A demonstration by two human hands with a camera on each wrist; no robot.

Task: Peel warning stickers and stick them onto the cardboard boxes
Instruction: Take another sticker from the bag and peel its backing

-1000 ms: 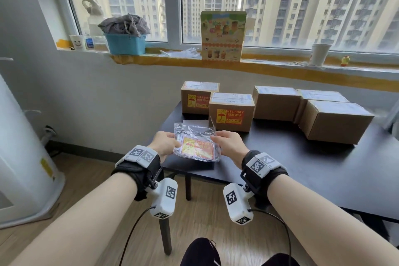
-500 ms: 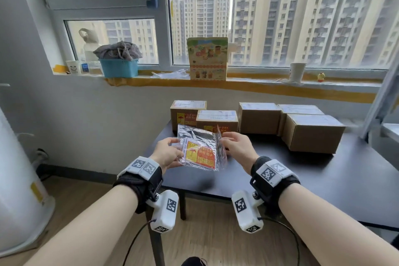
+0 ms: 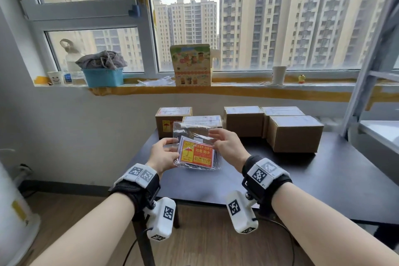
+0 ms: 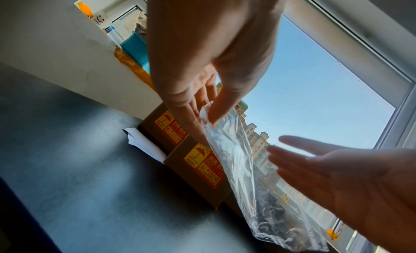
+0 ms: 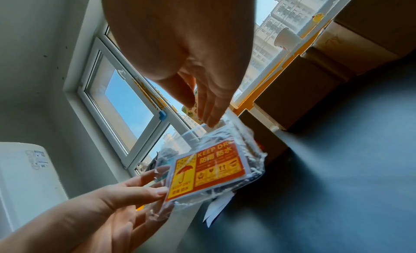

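Note:
A clear plastic bag (image 3: 195, 134) holding a stack of orange and yellow KEEP DRY stickers (image 3: 197, 153) hangs in the air over the dark table (image 3: 323, 179). My left hand (image 3: 176, 151) pinches the bag's left edge between thumb and fingers (image 4: 209, 112). My right hand (image 3: 213, 138) has straight fingers that touch the bag's top right edge (image 5: 211, 121). Behind it stand two cardboard boxes with stickers on their fronts (image 3: 170, 121) (image 4: 202, 164). To the right are three plain boxes (image 3: 244, 121) (image 3: 280, 112) (image 3: 293, 134).
White backing paper (image 4: 144, 146) lies beside the stickered boxes. On the window sill stand a blue basket (image 3: 103, 76), a colourful carton (image 3: 192, 65) and a paper cup (image 3: 278, 74). A white appliance (image 3: 13, 211) is on the floor at the left.
Both hands have lifted the bag off the table and tilted it up toward me. My right hand has shifted to the bag's top edge. My head has tipped up.

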